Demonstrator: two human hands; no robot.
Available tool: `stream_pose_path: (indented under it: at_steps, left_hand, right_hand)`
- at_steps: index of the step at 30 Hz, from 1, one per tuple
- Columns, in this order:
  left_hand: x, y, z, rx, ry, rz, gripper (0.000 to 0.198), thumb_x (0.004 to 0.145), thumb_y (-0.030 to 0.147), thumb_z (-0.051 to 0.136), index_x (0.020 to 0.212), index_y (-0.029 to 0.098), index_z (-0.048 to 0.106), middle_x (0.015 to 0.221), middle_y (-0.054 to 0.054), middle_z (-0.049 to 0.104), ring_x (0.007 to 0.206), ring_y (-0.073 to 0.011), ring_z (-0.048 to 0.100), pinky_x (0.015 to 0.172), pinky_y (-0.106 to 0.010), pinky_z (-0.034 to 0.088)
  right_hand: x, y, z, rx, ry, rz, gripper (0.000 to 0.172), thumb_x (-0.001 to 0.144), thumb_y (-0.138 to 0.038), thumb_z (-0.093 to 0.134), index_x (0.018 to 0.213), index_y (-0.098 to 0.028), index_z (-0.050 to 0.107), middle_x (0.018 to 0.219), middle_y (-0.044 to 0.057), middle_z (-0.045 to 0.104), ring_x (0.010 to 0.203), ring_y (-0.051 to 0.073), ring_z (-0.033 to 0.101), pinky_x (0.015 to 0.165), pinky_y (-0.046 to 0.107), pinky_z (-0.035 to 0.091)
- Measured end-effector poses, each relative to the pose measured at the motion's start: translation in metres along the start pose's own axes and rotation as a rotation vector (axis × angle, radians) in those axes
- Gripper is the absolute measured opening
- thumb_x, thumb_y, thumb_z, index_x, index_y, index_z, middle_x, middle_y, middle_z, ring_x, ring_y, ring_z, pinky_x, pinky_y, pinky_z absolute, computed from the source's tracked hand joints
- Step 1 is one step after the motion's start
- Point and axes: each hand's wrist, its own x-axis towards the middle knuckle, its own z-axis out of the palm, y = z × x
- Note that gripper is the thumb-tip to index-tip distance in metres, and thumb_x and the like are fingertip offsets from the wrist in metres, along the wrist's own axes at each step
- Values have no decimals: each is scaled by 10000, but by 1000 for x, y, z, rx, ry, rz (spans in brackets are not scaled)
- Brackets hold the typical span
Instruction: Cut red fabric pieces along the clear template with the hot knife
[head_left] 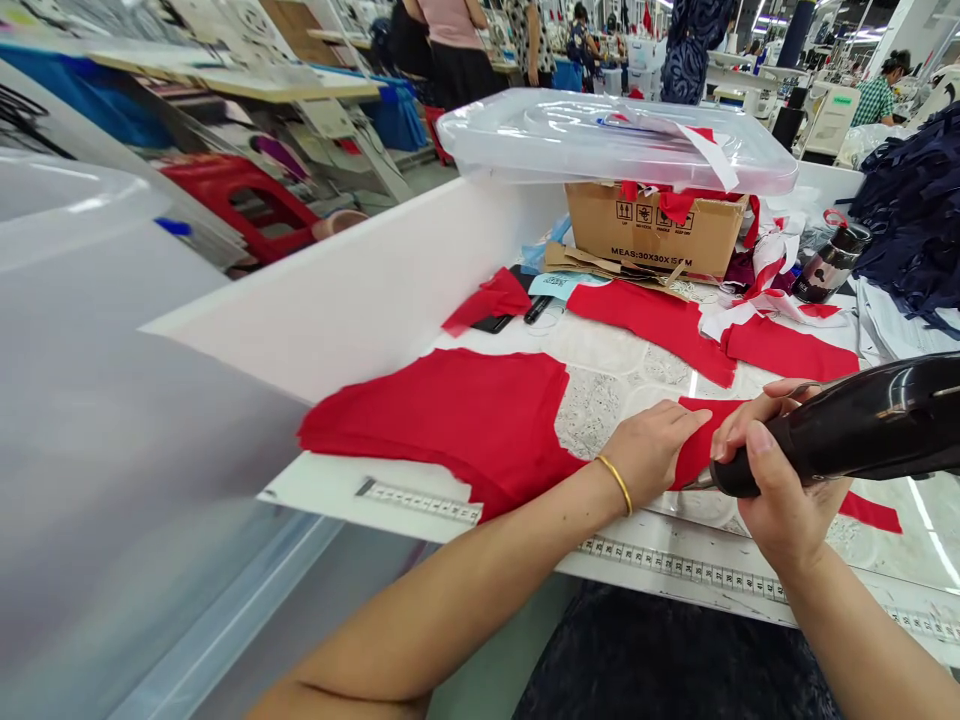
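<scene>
Right down in front, dark cloth [660,660] over a lap, just under the edge of a white table [592,400]. To the left, very close and blurry, a big cloudy plastic bin [82,420]. Along the near edge of the table, a long measuring tape [690,567] with little black numbers, and more to the left, a short bit of tape [420,500]. Over the edge, two bare arms, with a yellow bangle [616,485] on the left wrist. Left hand [652,445] low on a small red piece of cloth [694,450], fingers bent and close together; cannot tell if pinching or only pressing, with the thumb hidden. Right hand [795,510] wrapped around the thin end of a shiny black tool [877,415], thumb on the near side, fingers on the far side, gripping it. Small red piece on the table, between the two hands. To the left, a big red cloth [450,415], lying flat, partly behind the left arm. Past the hands, two red strips [652,320]. Next, a tilted bottle [832,262] near a big heap of dark blue cloth [915,190]. Farther back, a cardboard box [652,235] with red bits at its top, just under a clear lid [622,150]. Beyond a tall white board [375,280], a red stool [247,205]. Far away, people [457,40] near more tables.
</scene>
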Motion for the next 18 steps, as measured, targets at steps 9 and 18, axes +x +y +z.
stream_pose_path:
  at_steps: [9, 18]
  left_hand:
    - [-1, 1, 1, 9, 9, 3, 280, 947, 81, 470, 1163, 147, 633, 1066, -96, 725, 1035, -245, 665, 934, -411, 584]
    - [-3, 3, 7, 31, 47, 64, 357, 939, 58, 466, 1251, 146, 616, 1170, -112, 708, 1131, -244, 650, 1009, -429, 573]
  right_hand:
    - [2, -4, -5, -7, 36, -19, 213, 831, -199, 698, 1001, -246, 578, 651, -70, 603, 528, 139, 601, 539, 307, 542]
    - [7, -10, -26, -85, 72, -9, 189, 838, -203, 685, 981, -232, 566, 626, -69, 594, 499, 125, 570, 510, 285, 508]
